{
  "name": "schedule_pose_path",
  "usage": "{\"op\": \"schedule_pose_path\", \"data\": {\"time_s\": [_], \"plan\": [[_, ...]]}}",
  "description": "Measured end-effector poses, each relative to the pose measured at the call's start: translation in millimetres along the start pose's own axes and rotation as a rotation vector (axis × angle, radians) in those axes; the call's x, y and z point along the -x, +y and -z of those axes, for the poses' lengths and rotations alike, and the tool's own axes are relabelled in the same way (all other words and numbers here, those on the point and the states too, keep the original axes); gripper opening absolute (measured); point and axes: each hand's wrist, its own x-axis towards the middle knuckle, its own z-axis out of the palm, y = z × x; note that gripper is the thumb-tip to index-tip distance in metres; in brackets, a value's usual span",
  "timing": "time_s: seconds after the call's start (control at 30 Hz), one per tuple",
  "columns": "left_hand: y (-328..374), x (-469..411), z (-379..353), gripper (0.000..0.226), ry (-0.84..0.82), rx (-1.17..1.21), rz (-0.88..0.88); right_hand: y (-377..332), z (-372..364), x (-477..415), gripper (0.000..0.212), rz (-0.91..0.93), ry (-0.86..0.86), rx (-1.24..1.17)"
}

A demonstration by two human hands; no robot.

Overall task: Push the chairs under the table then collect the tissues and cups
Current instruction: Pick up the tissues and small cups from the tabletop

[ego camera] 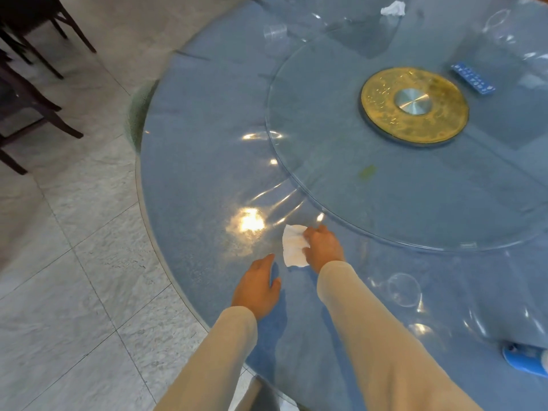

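While the R hand (323,247) pinches a tissue (293,247), fingers curled over its right side, the L hand (258,289) is spread loose just beside it, grasping nothing, palm down over the table (192,161). Can't tell if the L palm touches the glass top. Tissue's white and crumpled, lying near the table's near edge, just outside the rim of the turntable (326,161). Both sleeves are beige, reaching in across that near edge.

Quick scan of the rest: clear cup (403,289) just right of the R forearm, also near the near edge. 2nd cup (274,32) toward the far-left edge, blurred. 3rd cup (498,22) toward the far-right edge; can't tell if it's on the turntable or off it. 2nd tissue (393,8) balled up at the far edge.

On the turntable, gold hub (415,105) at centre, blue card (473,78) just beyond it to the right. Blue thing (525,360) at the near-right edge, cut off by the frame, can't tell what it is.

Chairs (29,84), dark wood, stand out on the tiled floor (74,262), well apart from the table's left edge.
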Motion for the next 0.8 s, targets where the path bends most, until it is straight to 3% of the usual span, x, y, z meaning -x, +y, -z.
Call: {"op": "schedule_pose_path", "data": {"time_s": [0.17, 0.5, 0.6, 0.8], "plan": [[16.6, -5.2, 9.0, 0.059, -0.018, -0.046, -0.046, 1.9, 3.5, 8.3, 0.025, -0.013, -0.038, -0.093], [73.5, -15.2, 9.1, 0.052, 0.145, -0.334, -0.238, 21.5, 48.4, 43.9, 0.018, 0.071, -0.076, -0.528], [85.9, -8.9, 2.0, 0.053, 0.171, -0.416, -0.379, 39.3, 69.2, 56.7, 0.017, 0.084, -0.046, -0.657], [121.2, 17.9, -20.9, 0.053, 0.119, -0.035, -0.274, 76.0, 91.5, 86.3, 0.024, 0.029, -0.034, -1.019]]}}
